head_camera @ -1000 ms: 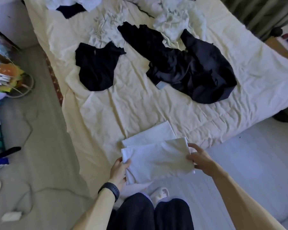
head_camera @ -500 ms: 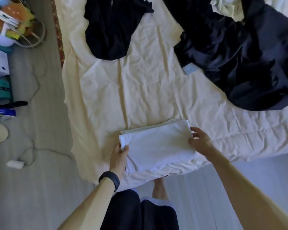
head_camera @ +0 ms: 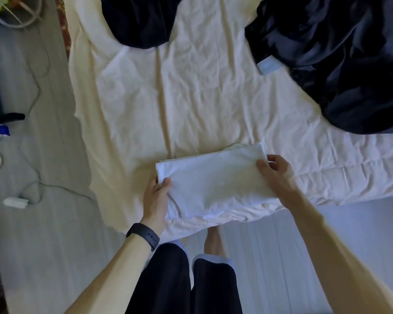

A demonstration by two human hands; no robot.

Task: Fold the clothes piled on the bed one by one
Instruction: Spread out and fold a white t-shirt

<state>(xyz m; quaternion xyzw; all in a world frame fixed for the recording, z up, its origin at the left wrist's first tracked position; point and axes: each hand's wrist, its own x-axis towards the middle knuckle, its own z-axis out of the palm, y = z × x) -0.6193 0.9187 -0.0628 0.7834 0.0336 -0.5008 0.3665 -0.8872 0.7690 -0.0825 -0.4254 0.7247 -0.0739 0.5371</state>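
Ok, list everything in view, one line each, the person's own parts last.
Folded white cloth garment: one, white, bed's near edge, held at both ends.
Crumpled dark garment pile: one, navy-black, bed's far right.
Smaller dark garment: one, black, bed's far left.
Wrinkled cream bedsheet: one, cream, covering bed.
White charger block with cable: one, white, grey floor, left.
Black wristband: one, black, left wrist.
Left hand: one, grips garment's left edge.
Right hand: one, pinches garment's right edge.

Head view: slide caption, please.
Left hand and right hand grip folded white garment at bed edge; dark clothes lie beyond.
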